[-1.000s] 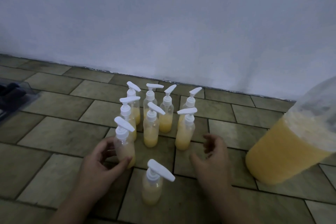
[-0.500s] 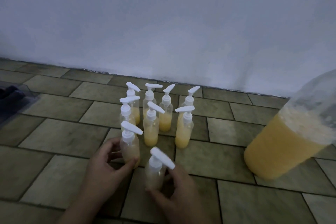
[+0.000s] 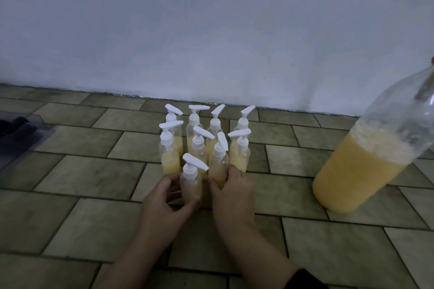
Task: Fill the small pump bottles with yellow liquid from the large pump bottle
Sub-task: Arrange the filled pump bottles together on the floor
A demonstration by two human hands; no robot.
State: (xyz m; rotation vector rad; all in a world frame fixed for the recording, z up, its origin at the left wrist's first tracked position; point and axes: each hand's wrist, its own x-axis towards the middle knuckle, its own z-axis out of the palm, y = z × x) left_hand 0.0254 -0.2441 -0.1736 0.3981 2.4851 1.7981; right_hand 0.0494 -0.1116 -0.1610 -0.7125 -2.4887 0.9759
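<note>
Several small clear pump bottles (image 3: pixel 239 152) with white pump heads and yellow liquid stand clustered on the tiled floor near the wall. My left hand (image 3: pixel 164 199) wraps the nearest small bottle (image 3: pixel 191 185) at the front of the cluster. My right hand (image 3: pixel 231 191) grips another small bottle (image 3: pixel 218 164) just right of it, pressed against the group. At the right stands the large clear bottle (image 3: pixel 366 166), about half full of yellow liquid; its top runs out of view.
A white wall (image 3: pixel 211 30) rises right behind the bottles. A clear plastic container (image 3: pixel 21 138) with dark items lies at the left edge. The brown tiled floor (image 3: pixel 82 176) spreads to the left and in front of my hands.
My right hand took the front loose bottle and slid it forward into the cluster. My left hand moved its bottle rightward toward the middle front. Both bottles now stand against the group.
</note>
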